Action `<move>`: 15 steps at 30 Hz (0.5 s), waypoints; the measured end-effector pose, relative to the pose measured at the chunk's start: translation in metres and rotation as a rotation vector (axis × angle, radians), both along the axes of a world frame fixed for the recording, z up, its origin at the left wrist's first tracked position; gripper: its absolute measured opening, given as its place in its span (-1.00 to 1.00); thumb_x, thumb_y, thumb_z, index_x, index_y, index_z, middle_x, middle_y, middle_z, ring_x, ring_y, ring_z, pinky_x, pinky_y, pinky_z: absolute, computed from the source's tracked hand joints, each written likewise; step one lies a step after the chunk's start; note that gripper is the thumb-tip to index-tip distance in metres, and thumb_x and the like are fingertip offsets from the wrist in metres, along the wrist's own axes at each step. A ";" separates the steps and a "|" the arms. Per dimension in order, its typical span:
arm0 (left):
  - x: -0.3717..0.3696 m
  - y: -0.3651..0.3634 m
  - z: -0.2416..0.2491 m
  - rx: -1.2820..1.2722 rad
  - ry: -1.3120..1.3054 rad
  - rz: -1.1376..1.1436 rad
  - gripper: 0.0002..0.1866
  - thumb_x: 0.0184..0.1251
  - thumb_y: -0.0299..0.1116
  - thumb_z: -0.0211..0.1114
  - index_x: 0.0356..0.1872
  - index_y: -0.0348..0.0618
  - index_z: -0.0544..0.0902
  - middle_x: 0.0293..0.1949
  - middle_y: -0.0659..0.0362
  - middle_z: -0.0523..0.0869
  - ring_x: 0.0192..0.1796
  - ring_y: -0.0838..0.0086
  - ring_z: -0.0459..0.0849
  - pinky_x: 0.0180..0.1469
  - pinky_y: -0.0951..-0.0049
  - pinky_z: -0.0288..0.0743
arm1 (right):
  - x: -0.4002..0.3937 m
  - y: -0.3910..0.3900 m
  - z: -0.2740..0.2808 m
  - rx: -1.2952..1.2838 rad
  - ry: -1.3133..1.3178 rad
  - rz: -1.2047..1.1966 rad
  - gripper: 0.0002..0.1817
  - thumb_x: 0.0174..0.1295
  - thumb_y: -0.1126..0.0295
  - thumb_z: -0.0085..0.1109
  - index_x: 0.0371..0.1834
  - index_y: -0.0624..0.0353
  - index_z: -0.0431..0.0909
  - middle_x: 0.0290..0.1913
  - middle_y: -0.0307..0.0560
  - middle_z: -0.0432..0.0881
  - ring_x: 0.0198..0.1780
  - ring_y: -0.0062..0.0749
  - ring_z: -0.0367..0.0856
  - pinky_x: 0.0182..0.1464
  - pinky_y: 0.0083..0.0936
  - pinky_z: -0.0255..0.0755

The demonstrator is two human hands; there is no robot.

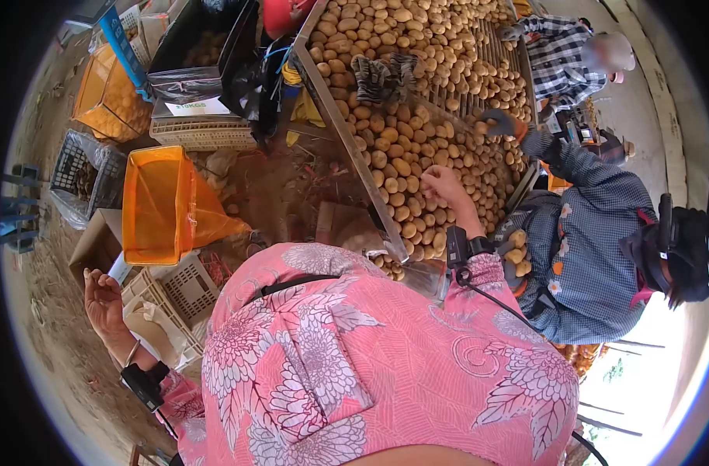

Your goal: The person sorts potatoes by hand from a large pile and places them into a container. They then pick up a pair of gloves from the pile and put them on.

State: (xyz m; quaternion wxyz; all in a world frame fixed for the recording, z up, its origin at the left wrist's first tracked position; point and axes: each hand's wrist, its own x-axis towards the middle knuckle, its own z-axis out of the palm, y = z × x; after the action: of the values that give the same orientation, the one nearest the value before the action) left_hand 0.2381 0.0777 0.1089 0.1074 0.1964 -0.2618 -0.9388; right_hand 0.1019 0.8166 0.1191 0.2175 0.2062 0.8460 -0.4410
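Potatoes (405, 167) cover a metal-edged sorting table with slats. My right hand (443, 186) is over the potatoes near the table's front edge, fingers loosely bent and no potato visible in them. Out at the far left, my left hand (104, 303) is held in the air with slightly curled, parted fingers and nothing in it. It is nearest to a cardboard box (98, 241) and a beige plastic crate (187, 291). An orange mesh bag (154, 206) stands with its mouth spread wide, between my left hand and the table.
A co-worker's gloved hand (503, 124) reaches over the potatoes from the right. Farther back stands a person in a checked shirt (560, 58). Dark patterned cloth (383, 78) lies on the potatoes. At left are a filled orange bag (114, 97), a black-lined bin (195, 54) and a lined crate (86, 175).
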 end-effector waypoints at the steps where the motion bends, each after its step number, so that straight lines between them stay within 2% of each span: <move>1: 0.000 0.001 0.001 -0.002 -0.002 0.000 -0.77 0.33 -0.46 0.03 -0.02 -0.26 0.44 -0.28 0.15 0.51 -0.36 0.45 0.48 -0.23 0.44 0.53 | 0.000 0.001 -0.001 0.000 0.001 0.000 -0.78 0.18 0.28 0.09 -0.29 0.23 0.45 -0.53 -0.22 0.55 -0.61 -0.63 0.52 -0.70 -0.71 0.22; 10: -0.002 0.003 0.003 0.012 -0.004 -0.010 -0.80 0.33 -0.44 0.04 -0.10 -0.28 0.47 -0.30 0.15 0.51 -0.38 0.46 0.47 -0.25 0.46 0.52 | 0.000 -0.003 0.004 0.051 0.000 0.036 -0.79 0.21 0.27 0.06 -0.33 0.22 0.46 -0.54 -0.22 0.57 -0.62 -0.62 0.52 -0.66 -0.66 0.27; 15: -0.002 0.005 0.005 0.017 -0.023 0.003 -0.82 0.32 -0.45 0.06 -0.12 -0.29 0.48 -0.31 0.15 0.51 -0.38 0.46 0.46 -0.25 0.46 0.52 | 0.000 0.006 -0.004 -0.014 0.006 0.024 -0.77 0.18 0.29 0.08 -0.31 0.26 0.48 -0.51 -0.18 0.57 -0.58 -0.60 0.53 -0.54 -0.66 0.36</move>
State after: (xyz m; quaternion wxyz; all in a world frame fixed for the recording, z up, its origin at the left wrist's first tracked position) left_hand 0.2359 0.0825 0.1143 0.1044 0.2083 -0.2547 -0.9385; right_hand 0.1021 0.8228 0.1150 0.2217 0.1930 0.8461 -0.4446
